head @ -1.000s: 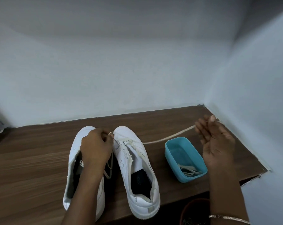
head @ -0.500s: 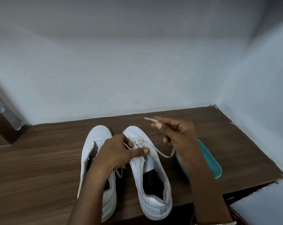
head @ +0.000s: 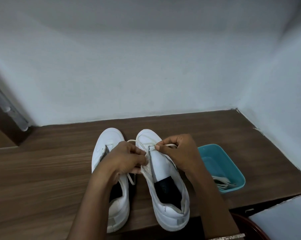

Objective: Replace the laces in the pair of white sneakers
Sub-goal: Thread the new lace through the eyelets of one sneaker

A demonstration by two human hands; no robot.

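On the surface [head: 42,170], the right sneaker [head: 165,184] is steadied at its eyelet flap by the pinching left hand [head: 127,158], so the lace [head: 170,144], pinched between fingers [head: 161,148] of the right hand [head: 178,153], can be threaded at the far eyelets.

Single head-worn view, forward and down, close over the tabletop [head: 42,170].

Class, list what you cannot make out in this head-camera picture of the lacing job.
All in the head view:
Left sneaker lacing: mostly covered by the left hand.
Where the lace enters the right sneaker: hidden behind the right hand.
Number of spare laces in the teal tub: too small, tangled.
Dark red round object: cut off by the bottom edge.
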